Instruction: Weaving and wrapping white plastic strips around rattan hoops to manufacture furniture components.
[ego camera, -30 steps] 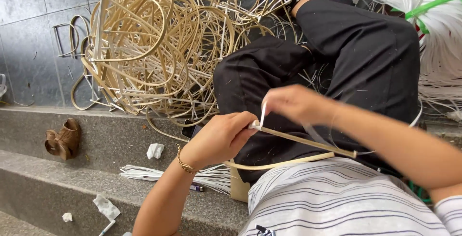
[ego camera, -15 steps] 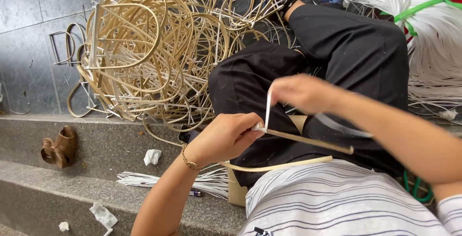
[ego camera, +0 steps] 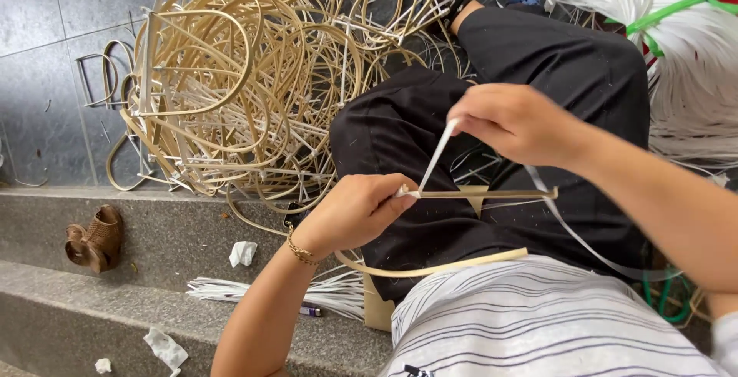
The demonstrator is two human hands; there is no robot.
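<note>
My left hand [ego camera: 355, 212] pinches the end of a curved tan cane frame [ego camera: 477, 193] held over my lap. A bracelet sits on that wrist. My right hand [ego camera: 513, 122] grips a thin white strip [ego camera: 435, 159] and holds it taut up from the frame's end, where it is wrapped. The strip's loose tail [ego camera: 573, 231] trails down past my right forearm. My legs in black trousers [ego camera: 477, 108] lie under both hands.
A big tangled pile of bent cane frames [ego camera: 238, 85] fills the tiled floor ahead. A bundle of white strips tied with green band [ego camera: 684, 31] lies at right. On the stone steps: a small woven boot-shaped piece [ego camera: 94, 237], paper scraps [ego camera: 243, 252], more white strips [ego camera: 330, 288], a lighter [ego camera: 309, 310].
My right hand has risen and shifted right, pulling the white strip tighter from the frame end. The left hand keeps its pinch. The view has shifted slightly.
</note>
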